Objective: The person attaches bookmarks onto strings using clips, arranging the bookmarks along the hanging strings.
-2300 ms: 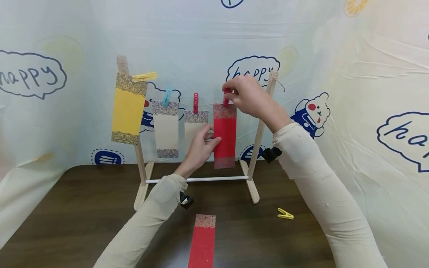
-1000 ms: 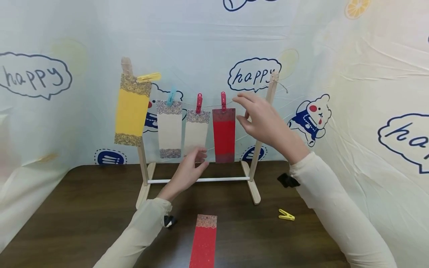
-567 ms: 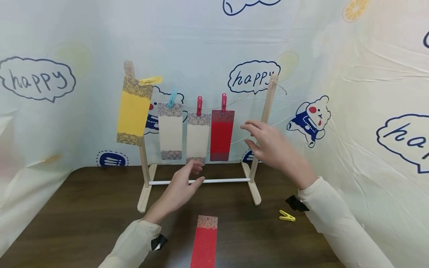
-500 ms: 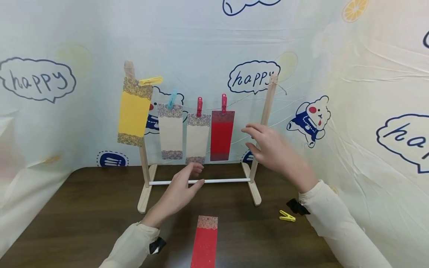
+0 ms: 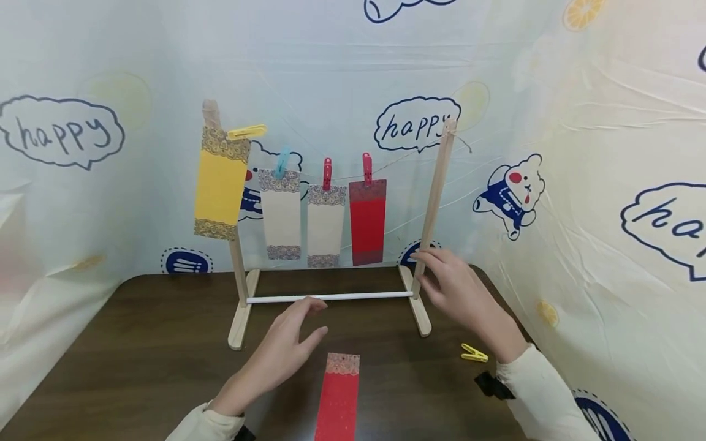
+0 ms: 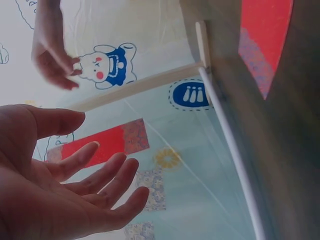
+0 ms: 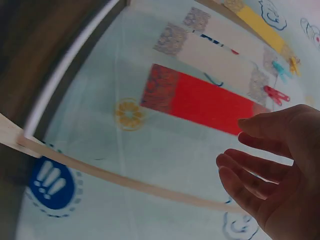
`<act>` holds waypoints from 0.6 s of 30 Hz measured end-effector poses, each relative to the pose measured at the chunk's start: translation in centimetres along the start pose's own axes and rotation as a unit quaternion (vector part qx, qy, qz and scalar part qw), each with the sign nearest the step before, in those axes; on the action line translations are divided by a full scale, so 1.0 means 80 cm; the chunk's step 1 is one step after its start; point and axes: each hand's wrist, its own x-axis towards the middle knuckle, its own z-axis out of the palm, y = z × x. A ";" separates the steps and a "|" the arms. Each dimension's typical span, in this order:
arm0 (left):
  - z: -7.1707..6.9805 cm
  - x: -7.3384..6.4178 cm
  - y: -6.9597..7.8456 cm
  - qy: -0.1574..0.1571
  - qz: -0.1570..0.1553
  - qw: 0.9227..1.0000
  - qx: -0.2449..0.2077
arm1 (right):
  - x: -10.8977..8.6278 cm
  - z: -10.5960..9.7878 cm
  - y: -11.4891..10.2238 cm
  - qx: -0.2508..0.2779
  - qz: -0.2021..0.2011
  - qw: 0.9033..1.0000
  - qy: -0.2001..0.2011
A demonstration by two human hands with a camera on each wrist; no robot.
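My left hand (image 5: 278, 349) hovers over the table in front of the rack's white rod (image 5: 358, 296), fingers loosely bent and holding nothing. To the right, my right hand (image 5: 463, 291) is in front of the lower part of the right wooden post (image 5: 436, 196), its fingers relaxed around nothing. From the string hang a red card (image 5: 368, 223) under a red clothespin (image 5: 367, 168), a white card (image 5: 324, 226) under another red clothespin (image 5: 327, 173), and a second white card (image 5: 282, 217) under a blue clothespin (image 5: 282, 162). Another red card (image 5: 338, 398) lies on the table near my left hand.
A yellow card (image 5: 220, 187) hangs at the left post with a yellow clothespin (image 5: 247, 131). One more yellow clothespin (image 5: 473, 353) lies on the table (image 5: 138, 355), right of the rack and below my right hand. A printed cloth (image 5: 331, 55) backs everything.
My right hand has let go of the red clothespin and come down beside the right post. My left hand has left the hanging red card and dropped toward the table. The red card hangs freely.
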 end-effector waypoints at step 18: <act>0.012 -0.047 -0.010 -0.027 -0.053 0.998 0.026 | -0.104 0.048 0.022 0.037 0.105 0.993 0.036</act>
